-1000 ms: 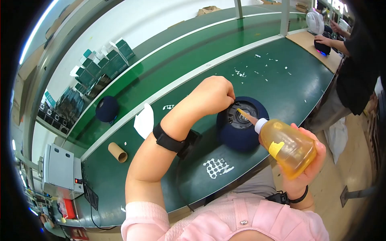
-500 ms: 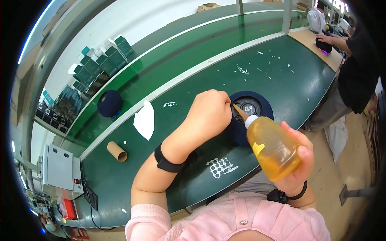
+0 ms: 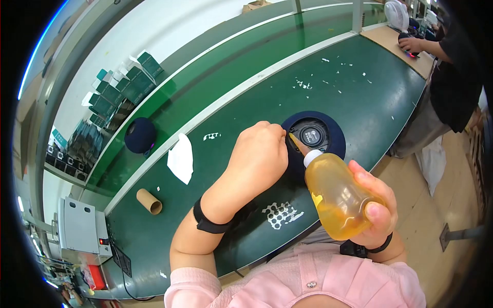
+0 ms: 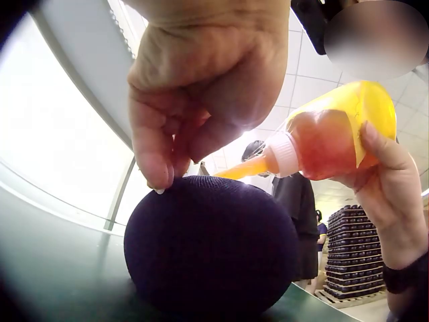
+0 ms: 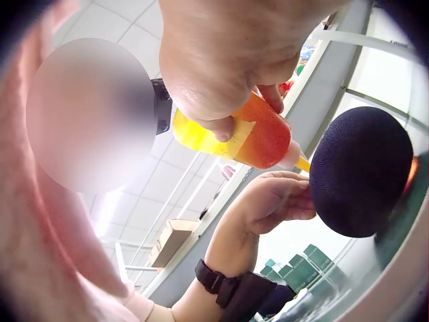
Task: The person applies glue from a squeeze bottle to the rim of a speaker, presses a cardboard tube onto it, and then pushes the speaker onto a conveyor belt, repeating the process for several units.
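Note:
A round navy fabric speaker [image 3: 331, 134] lies on the green bench [image 3: 359, 102] with its black inner disc [image 3: 311, 133] facing up. My left hand [image 3: 259, 154] sits at its left rim, fingertips [image 4: 161, 157] curled and pinched on the fabric edge of the speaker [image 4: 214, 248]. My right hand [image 3: 377, 208] grips an amber squeeze bottle [image 3: 334, 197], tilted down. Its orange nozzle [image 3: 296, 142] points into the rim just beside the left fingers. In the right wrist view the bottle [image 5: 234, 137] hangs above the speaker [image 5: 362, 171] and my left hand [image 5: 268, 201].
A second navy speaker [image 3: 139, 136] sits on the far belt. A white paper [image 3: 181, 158], a cardboard tube [image 3: 149, 201] and a white dotted sheet [image 3: 280, 214] lie on the bench. Green boxes [image 3: 123, 87] stand far left; a grey unit [image 3: 79, 226] at left. Another person [image 3: 452, 77] works at right.
The bottle has swung closer to me and its nozzle has moved from the disc's middle to the left rim by my left fingers. My left hand stays pinched on the rim.

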`<state>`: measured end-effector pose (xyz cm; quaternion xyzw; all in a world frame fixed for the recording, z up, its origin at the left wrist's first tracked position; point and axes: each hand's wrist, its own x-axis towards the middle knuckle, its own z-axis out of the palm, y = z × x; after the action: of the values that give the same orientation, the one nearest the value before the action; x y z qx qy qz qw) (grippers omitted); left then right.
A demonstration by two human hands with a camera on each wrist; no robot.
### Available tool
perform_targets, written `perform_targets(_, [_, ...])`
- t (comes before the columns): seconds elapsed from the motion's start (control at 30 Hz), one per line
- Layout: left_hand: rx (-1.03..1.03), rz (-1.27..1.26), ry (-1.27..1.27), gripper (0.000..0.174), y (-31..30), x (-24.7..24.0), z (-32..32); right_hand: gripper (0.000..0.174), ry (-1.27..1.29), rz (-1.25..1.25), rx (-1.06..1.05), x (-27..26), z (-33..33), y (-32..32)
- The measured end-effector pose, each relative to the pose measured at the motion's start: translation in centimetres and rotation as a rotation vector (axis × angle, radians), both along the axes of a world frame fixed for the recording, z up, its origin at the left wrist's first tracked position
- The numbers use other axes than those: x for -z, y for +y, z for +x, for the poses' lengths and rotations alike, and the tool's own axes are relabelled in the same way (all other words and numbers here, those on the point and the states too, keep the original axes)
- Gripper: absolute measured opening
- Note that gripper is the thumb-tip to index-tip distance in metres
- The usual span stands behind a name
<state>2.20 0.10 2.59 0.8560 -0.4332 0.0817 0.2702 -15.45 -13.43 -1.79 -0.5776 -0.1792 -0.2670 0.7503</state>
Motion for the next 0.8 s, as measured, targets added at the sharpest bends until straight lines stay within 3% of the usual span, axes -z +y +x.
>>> perform_targets(0.1, [0.002, -0.01, 0.002, 0.014, 0.1, 0.2, 0.2, 0.044, 0.016, -0.044, 0.017, 0.2, -0.1, -0.5])
perform_targets(0.17, [0.006, -0.011, -0.006, 0.014, 0.2, 0.2, 0.2, 0.048, -0.076, -0.532, 0.312, 0.9, -0.1, -1.4])
perform_targets(0.2, [0.0, -0.008, 0.004, 0.014, 0.2, 0.1, 0.2, 0.048, -0.08, -0.53, 0.313, 0.9, 0.4, -1.3])
perform_targets(0.27, [-0.005, -0.008, 0.009, 0.014, 0.1, 0.0, 0.2, 0.064, -0.377, -0.657, 0.63, 0.7, 1.5, -1.0])
perform_targets(0.3, [-0.004, -0.017, 0.017, 0.015, 0.2, 0.0, 0.2, 0.064, -0.38, -0.656, 0.631, 1.3, 1.1, -1.1])
perform_targets(0.37, [-0.002, -0.026, 0.024, 0.015, 0.2, 0.2, 0.2, 0.053, -0.058, -0.515, 0.533, 2.5, -0.2, -1.5])
perform_targets(0.4, [-0.005, -0.028, 0.026, 0.015, 0.2, 0.2, 0.3, 0.053, -0.06, -0.514, 0.535, 2.2, -0.2, -1.4])
perform_targets(0.47, [-0.009, -0.032, 0.027, 0.015, 0.2, 0.3, 0.3, 0.075, -0.177, -0.558, 0.637, 1.5, 0.0, -1.2])
perform_targets(0.57, [-0.023, -0.037, 0.041, 0.015, 0.3, 0.3, -0.1, 0.08, -0.224, -0.586, 0.769, 1.2, 0.7, -1.4])
perform_targets(0.8, [0.038, 0.077, 0.102, 0.015, 1.5, -2.3, -0.9, 0.083, -0.214, -0.625, 0.717, 0.6, 1.2, -1.9])
